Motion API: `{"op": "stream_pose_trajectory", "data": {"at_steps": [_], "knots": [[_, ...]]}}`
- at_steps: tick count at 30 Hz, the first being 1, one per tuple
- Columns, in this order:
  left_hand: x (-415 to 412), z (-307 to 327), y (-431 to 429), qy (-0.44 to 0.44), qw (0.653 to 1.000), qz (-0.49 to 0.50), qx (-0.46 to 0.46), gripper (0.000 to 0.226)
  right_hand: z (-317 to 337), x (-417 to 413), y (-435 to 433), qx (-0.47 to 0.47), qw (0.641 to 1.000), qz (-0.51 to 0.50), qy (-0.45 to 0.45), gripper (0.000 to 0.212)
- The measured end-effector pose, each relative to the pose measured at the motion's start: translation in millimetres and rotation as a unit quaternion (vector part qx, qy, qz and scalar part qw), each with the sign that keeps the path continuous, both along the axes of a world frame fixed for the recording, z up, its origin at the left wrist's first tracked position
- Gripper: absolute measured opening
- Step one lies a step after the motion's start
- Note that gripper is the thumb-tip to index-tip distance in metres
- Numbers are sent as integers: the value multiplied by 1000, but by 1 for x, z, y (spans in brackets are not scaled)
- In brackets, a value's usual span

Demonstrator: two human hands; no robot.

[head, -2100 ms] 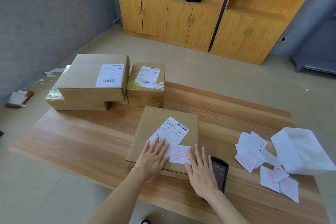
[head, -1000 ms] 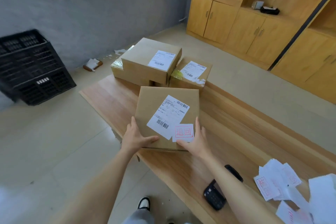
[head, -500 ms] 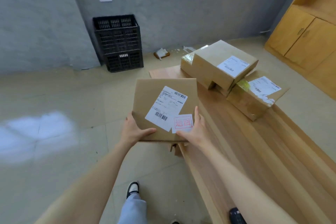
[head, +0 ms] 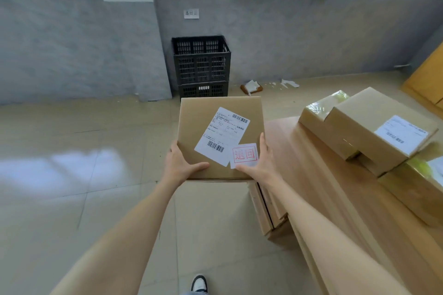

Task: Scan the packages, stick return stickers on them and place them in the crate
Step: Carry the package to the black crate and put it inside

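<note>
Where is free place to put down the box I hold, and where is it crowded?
Bare: the floor tiles left of the held box, up to the black crate, and a wooden strip of the table between the box and the stacked packages. Crowded: the table beyond that strip, under the packages. The crate's inside does not show.

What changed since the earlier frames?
The flat package, earlier pressed on the table under both palms, is now gripped at its sides by the left hand and right hand and carried off the table toward the black crate. The return sticker stays on it; the other packages stay stacked.
</note>
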State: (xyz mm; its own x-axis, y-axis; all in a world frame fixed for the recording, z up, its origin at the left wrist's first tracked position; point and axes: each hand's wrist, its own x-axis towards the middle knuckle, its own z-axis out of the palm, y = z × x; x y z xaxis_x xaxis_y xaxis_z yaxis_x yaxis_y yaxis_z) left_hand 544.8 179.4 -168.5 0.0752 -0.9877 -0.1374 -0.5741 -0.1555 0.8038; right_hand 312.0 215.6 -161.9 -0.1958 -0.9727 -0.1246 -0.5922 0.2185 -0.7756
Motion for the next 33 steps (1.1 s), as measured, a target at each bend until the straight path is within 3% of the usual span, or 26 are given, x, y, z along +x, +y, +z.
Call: {"op": "stream_pose_trajectory", "data": {"at_steps": [13, 33], "knots": [[37, -18, -138, -33, 999, 8, 15, 121, -7, 34, -140, 28, 1000, 13, 3, 126], [9, 16, -470, -42, 995, 90, 7, 117, 20, 0, -505, 10, 995, 101, -26, 126]]}}
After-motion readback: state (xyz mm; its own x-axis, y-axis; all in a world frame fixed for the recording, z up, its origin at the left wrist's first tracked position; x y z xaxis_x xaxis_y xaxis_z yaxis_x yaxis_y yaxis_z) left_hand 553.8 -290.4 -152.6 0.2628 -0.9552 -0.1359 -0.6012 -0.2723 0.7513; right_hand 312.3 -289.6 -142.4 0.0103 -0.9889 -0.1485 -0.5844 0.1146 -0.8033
